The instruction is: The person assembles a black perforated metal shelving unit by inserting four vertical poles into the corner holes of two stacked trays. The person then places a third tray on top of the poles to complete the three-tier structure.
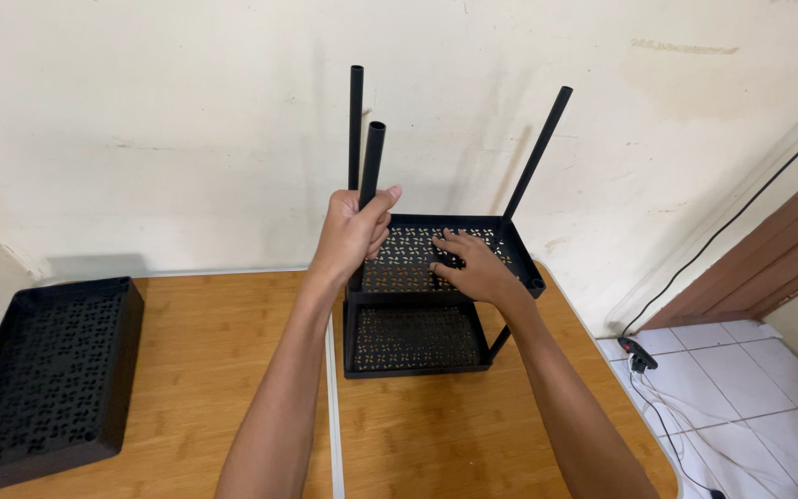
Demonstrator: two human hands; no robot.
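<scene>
Head view: two bare arms reach forward over a wooden table [233, 370] to a half-built black rack [422, 305].
Left hand [351, 236]: clamped around a black tube [370, 166], held upright at the rack's near-left corner.
Right hand [473, 268]: fingers spread flat on the perforated upper tray [510, 245], clamped on nothing, seemingly steadying it.
Rack: two trays stacked, standing at the back middle of the table, close to the wall [140, 111].
Other posts: one upright tube [356, 129] behind the held one; a slanted tube [538, 152] at the far-right corner.
Step in hand: likely seating the tube in the corner socket; the socket itself is hidden by the hand, so cannot tell whether it is home.
Next move calls for: tube kept plumb, pressure straight down, tray held steady.
Spare tray [48, 379]: same black perforated kind, at the table's left edge, well apart.
Room: pale scuffed wall, white tile floor [750, 379] at right, black cable [731, 217] running down to it, brown door frame [787, 245].
</scene>
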